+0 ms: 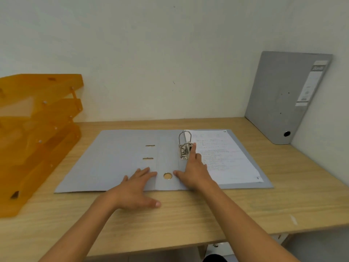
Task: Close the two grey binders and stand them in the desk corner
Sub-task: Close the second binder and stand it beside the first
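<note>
Far to the left of both hands stands a see-through orange plastic paper tray stack [37,133], against the white wall, with its bottom tray reaching near the front edge of the light wooden desk [188,214]. Between the stack and the left hand there is a strip of bare desk.

The left hand [137,190] lies flat and open, holding nothing. Its fingers rest on the left cover of the open grey cardboard binder [120,159], and its thumb lies on the wood just past the binder's front edge.

The right hand [194,173] is open too. Its pointing finger touches the silver metal ring clip [185,146], and its thumb lies beside the round hole in the spine. It grips nothing. Just right of this hand lies a white printed paper sheet [226,159]; the writing is too small to read.

Far right of the hands, a closed grey binder [279,99] stands in the desk corner, leaning on the wall. Its spine label has a blurred word on top. Bare desk lies between the two binders.
</note>
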